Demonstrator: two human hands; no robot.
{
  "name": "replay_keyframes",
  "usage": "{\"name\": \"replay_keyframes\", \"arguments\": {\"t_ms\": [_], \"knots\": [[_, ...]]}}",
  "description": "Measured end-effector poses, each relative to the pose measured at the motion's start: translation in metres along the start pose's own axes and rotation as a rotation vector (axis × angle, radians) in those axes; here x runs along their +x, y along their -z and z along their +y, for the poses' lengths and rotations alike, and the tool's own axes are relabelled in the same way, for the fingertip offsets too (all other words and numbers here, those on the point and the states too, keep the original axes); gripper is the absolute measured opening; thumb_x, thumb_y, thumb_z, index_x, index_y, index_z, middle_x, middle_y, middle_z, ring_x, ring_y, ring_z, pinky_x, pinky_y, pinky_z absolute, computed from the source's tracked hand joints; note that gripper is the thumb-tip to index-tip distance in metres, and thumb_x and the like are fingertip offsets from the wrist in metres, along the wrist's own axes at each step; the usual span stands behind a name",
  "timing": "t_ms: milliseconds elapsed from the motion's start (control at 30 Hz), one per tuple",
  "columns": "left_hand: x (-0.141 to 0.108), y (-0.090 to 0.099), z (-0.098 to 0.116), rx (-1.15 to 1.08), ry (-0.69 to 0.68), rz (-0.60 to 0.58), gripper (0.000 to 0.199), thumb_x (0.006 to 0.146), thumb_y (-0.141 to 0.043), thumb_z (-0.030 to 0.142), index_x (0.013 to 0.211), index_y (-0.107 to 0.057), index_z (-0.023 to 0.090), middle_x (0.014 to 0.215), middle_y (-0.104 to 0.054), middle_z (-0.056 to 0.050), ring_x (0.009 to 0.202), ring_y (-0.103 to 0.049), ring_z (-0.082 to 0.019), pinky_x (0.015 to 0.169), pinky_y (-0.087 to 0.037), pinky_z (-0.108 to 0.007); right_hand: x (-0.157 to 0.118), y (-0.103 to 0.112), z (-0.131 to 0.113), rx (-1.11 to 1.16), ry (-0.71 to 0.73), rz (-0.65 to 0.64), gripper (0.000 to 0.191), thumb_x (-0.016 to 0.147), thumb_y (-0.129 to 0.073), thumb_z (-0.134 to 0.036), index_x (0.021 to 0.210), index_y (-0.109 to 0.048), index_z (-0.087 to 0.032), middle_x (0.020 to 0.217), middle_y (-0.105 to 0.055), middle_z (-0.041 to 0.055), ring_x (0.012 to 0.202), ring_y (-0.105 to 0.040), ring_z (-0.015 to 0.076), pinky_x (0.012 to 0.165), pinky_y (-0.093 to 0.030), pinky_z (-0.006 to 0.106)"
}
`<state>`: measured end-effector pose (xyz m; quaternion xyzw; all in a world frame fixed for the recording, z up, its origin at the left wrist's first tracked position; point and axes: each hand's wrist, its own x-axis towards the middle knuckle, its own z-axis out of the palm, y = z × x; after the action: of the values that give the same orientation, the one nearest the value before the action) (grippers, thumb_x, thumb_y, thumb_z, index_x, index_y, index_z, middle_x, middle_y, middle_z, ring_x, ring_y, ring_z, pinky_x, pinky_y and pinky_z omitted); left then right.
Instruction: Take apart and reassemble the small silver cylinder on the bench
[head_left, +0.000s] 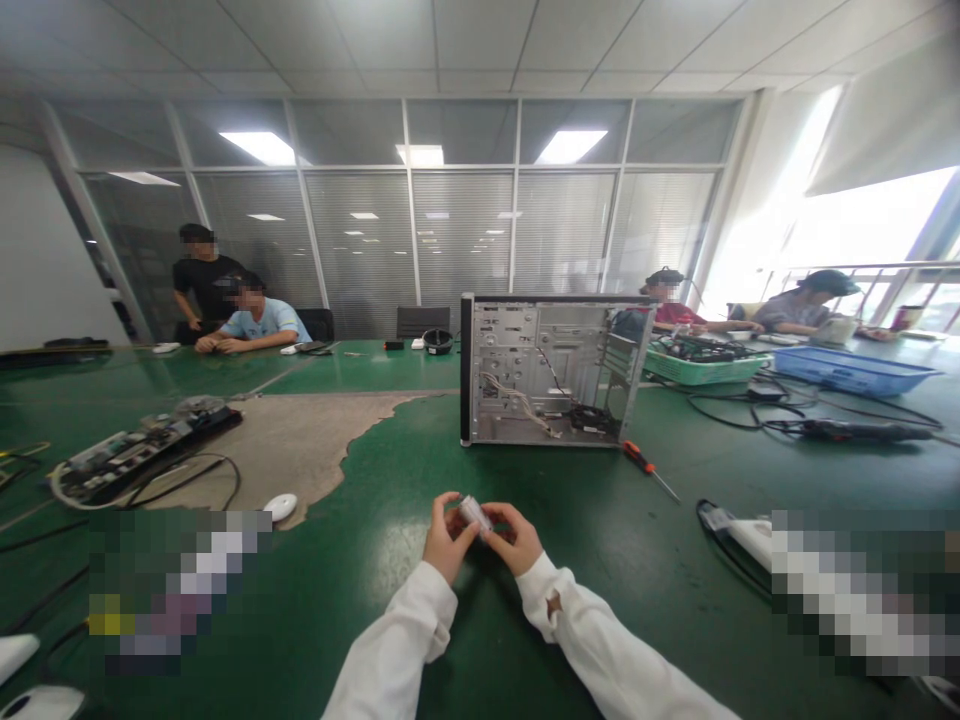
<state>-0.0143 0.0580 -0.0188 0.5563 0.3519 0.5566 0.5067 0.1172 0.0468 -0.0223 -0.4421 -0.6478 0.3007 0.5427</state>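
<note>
A small, pale, partly see-through object [475, 513] is held between both hands above the green table [397, 480]. My left hand [448, 540] pinches it from the left, with fingers curled and the thumb at its lower edge. From the right, my right hand [517, 538] grips it with thumb and fingers. What exactly the object is cannot be made out. Beyond the hands stands an open metal computer case [555, 370], with wires and a dark fan-like part [592, 418] low inside.
An orange-handled screwdriver [641, 458] lies right of the case. Farther right are a green basket [705, 370], a blue basket [847, 372] and black cables. An opened device [142, 450] and a round white object [281, 507] lie left. Several people are around the table's far side.
</note>
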Motion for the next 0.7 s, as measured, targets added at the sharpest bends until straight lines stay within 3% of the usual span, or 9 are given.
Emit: {"name": "replay_keyframes", "arguments": {"t_ms": [133, 367, 500, 700], "knots": [[0.0, 0.0, 0.0, -0.041, 0.012, 0.002, 0.05, 0.062, -0.061, 0.022, 0.101, -0.029, 0.019, 0.086, -0.058, -0.006, 0.079, -0.058, -0.017, 0.076, -0.042, -0.035, 0.0, 0.004, -0.003, -0.003, -0.006, -0.067, 0.029, 0.064, -0.053, -0.021, 0.093, -0.055, -0.019, 0.09, -0.057, 0.0048, 0.079, -0.054, 0.0166, 0.057, -0.047, 0.024], [0.0, 0.002, -0.001, -0.05, 0.021, 0.052, 0.049, 0.06, -0.064, 0.026, 0.1, -0.037, 0.018, 0.086, -0.059, -0.007, 0.082, -0.058, -0.019, 0.077, -0.043, -0.036, -0.002, 0.004, -0.003, 0.027, 0.015, -0.062, 0.029, 0.067, -0.052, -0.023, 0.096, -0.054, -0.018, 0.092, -0.057, 0.006, 0.081, -0.054, 0.0175, 0.061, -0.047, 0.026], [0.001, 0.004, 0.0, -0.07, 0.056, 0.092, 0.051, 0.058, -0.066, 0.027, 0.1, -0.04, 0.016, 0.09, -0.059, -0.009, 0.081, -0.059, -0.019, 0.073, -0.045, -0.033, -0.002, 0.003, 0.003, 0.053, 0.028, -0.121, 0.033, 0.066, -0.053, -0.025, 0.099, -0.052, -0.019, 0.097, -0.054, 0.0075, 0.082, -0.054, 0.0185, 0.057, -0.047, 0.025], [0.003, 0.006, -0.001, -0.121, 0.083, 0.113, 0.05, 0.058, -0.066, 0.027, 0.1, -0.04, 0.016, 0.09, -0.06, -0.008, 0.073, -0.059, -0.016, 0.063, -0.046, -0.026, -0.003, -0.004, 0.01, 0.103, 0.094, -0.061, 0.036, 0.065, -0.053, -0.027, 0.101, -0.052, -0.02, 0.1, -0.05, 0.0074, 0.075, -0.055, 0.0158, 0.052, -0.046, 0.023]]}}
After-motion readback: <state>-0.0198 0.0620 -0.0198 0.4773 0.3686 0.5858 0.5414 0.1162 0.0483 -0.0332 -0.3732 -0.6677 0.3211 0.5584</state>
